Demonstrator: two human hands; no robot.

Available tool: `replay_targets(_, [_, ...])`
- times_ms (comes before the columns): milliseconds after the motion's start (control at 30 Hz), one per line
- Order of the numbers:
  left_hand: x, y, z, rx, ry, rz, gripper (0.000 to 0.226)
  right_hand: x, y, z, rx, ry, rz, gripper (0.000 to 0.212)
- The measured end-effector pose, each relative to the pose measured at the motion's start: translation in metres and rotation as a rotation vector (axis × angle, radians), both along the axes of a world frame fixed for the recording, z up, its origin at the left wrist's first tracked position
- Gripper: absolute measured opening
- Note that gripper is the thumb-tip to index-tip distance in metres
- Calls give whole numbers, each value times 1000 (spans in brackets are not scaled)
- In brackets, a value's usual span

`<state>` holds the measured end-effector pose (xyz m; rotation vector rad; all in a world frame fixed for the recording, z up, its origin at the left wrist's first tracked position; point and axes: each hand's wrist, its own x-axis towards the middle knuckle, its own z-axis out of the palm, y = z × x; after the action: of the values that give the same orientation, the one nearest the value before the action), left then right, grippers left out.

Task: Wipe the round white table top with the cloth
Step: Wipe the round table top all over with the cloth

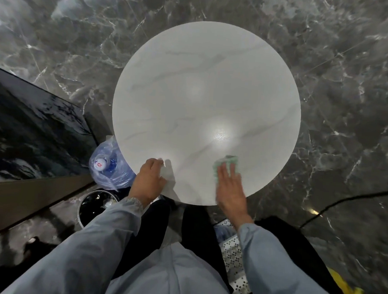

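Dark grey marble floor (336, 75) with white veins fills the scene, and on it stands the round white table top (202, 91), which has faint grey lines and two bright spots of lamp light. I look straight down on it from above.

At the near edge of the table lies the cloth (229, 159), pale green and white. My right hand (229, 188) lies flat on it with straight fingers close together, pressing it to the surface; the hand is a little blurred. My left hand (149, 180) rests on the table rim further left, apart from the cloth. Its fingers are loosely bent with the tips on the table, and I see nothing held in them.

On the floor at the left, just beside the table, a blue water bottle (104, 163) sits in a clear plastic bag, and near it a round bin (95, 204) with black lining. A black cable (341, 202) runs across the floor at the right.
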<state>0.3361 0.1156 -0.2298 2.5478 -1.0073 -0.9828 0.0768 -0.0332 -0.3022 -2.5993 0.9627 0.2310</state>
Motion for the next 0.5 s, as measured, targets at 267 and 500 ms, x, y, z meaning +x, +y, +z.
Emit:
replay_targets(267, [2, 27, 10, 5, -18, 11, 48, 89, 105, 1, 125, -173, 364, 60])
replay_targets(500, [13, 38, 21, -28, 3, 98, 50, 128, 84, 4, 369, -182, 320, 70])
